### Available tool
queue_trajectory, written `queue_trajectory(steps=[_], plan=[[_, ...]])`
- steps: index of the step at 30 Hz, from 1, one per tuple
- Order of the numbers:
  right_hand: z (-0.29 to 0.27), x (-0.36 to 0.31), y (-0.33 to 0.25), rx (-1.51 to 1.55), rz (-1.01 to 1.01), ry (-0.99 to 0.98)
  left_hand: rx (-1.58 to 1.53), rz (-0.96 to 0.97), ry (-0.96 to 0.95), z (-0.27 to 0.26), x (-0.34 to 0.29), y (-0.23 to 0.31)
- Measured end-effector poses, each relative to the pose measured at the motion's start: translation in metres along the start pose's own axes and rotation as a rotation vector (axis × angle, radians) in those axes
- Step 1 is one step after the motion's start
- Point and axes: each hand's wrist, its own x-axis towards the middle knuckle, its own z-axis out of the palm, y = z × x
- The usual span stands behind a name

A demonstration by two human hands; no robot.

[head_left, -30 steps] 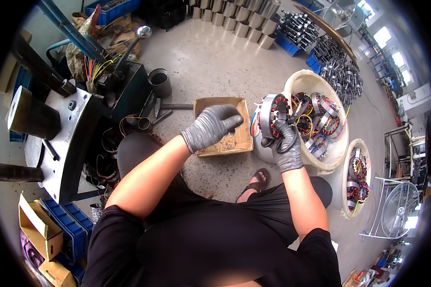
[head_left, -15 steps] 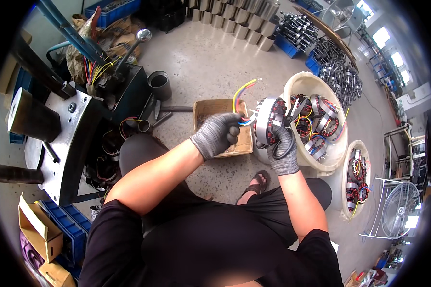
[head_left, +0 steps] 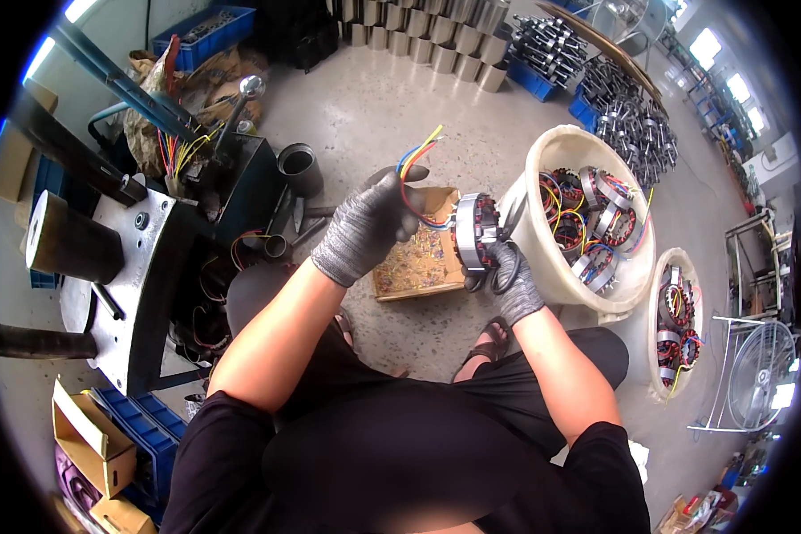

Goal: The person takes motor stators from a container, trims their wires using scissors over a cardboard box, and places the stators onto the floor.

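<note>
My gloved left hand [head_left: 365, 222] is closed on a bundle of yellow, red and blue lead wires [head_left: 416, 153], whose free ends point up past the fingers. These wires run to a motor stator [head_left: 473, 233], a silver ring with dark red windings. My gloved right hand [head_left: 518, 289] grips the stator from its right and lower side. Black-handled scissors [head_left: 505, 276] are also held in that hand, the blades pointing up beside the stator; part of them is hidden. Below and between the hands sits a cardboard box [head_left: 418, 292] with small wire scraps inside.
A large white tub [head_left: 543, 258] of stators stands at the right, with a smaller white tub [head_left: 657, 356] of stators behind my right arm. A metal press-like machine [head_left: 138, 294] occupies the left. Farther off are a dark cylinder [head_left: 300, 169] and stacked metal sleeves [head_left: 454, 53].
My left hand has drawn left and up, and the wires now stand more upright above it. The stator and right hand have shifted slightly left and down, uncovering more of the scrap box.
</note>
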Motion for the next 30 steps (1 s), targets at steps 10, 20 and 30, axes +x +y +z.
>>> queue_trajectory(steps=[10,20,30], plan=[[-0.021,-0.003,0.079,0.057,0.719,0.123,0.354,-0.082,0.089,0.015,-0.001,-0.041],[0.006,-0.027,0.002,-0.092,0.434,-0.175,0.590,-0.113,0.416,-0.010,-0.006,-0.041],[0.006,-0.025,-0.035,-0.310,0.451,-0.226,0.626,-0.189,0.274,0.006,-0.005,-0.038]])
